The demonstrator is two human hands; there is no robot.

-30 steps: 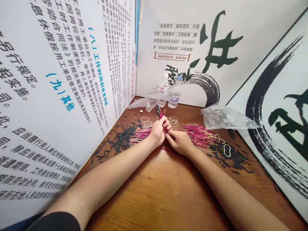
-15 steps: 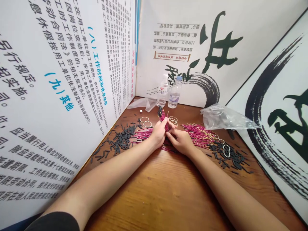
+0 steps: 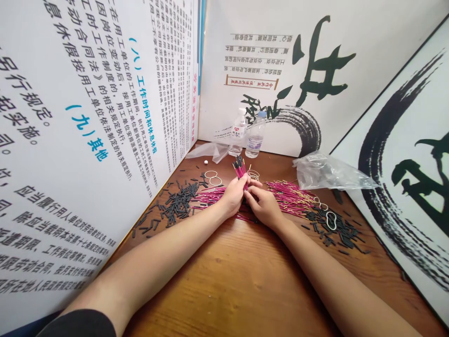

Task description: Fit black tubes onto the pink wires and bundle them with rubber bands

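My left hand [image 3: 234, 195] is closed around an upright bundle of magenta wires [image 3: 241, 172]. Black sleeves cover many of the wire tips at its top, and a single gold tip stands a little apart on the right. Against the lower side of this bundle, my right hand [image 3: 264, 202] has its thumb and fingers bent together; what they pinch is hidden. Loose magenta wires [image 3: 210, 195] lie behind my left hand, and a larger spread of wires [image 3: 289, 196] with gold ends lies beyond my right hand.
Black sleeves lie in a left pile [image 3: 180, 203] and a right pile [image 3: 338, 229]. Rubber bands [image 3: 213, 178] rest near the left pile. Two water bottles [image 3: 255, 135] and a clear plastic bag [image 3: 321, 172] stand at the back, before printed panels [image 3: 259, 28] enclosing the table [image 3: 224, 281].
The bundle's top has shifted slightly right and down, and its tips are spread wider. My right hand's upper fingers have lifted and straightened a little beside it.
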